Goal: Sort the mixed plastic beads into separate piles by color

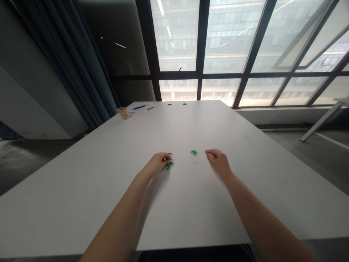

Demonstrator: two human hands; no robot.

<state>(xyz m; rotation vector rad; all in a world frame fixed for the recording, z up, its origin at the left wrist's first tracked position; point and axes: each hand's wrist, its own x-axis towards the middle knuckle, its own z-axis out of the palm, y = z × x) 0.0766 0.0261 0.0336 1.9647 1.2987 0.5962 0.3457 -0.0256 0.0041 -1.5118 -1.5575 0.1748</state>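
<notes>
My left hand (159,162) is closed, its fingertips curled together over a small pile of green, blue and dark pieces (168,166) on the white table. Whatever those fingers hold is hidden. Just beyond them lie a few tiny yellowish and dark pieces (170,153). To the right sits a cluster of small bright green pieces (193,152), with one pale yellow piece (195,161) nearer to me. My right hand (219,162) is closed in a pinch right of the green cluster. Something tiny and reddish shows at its fingertips, too small to name.
A tan cup (123,113) stands at the far left edge of the white table (201,203). Behind it are papers (140,110) with a blue pen (139,107) and a dark one. Two dark round discs lie near the far edge, before the windows.
</notes>
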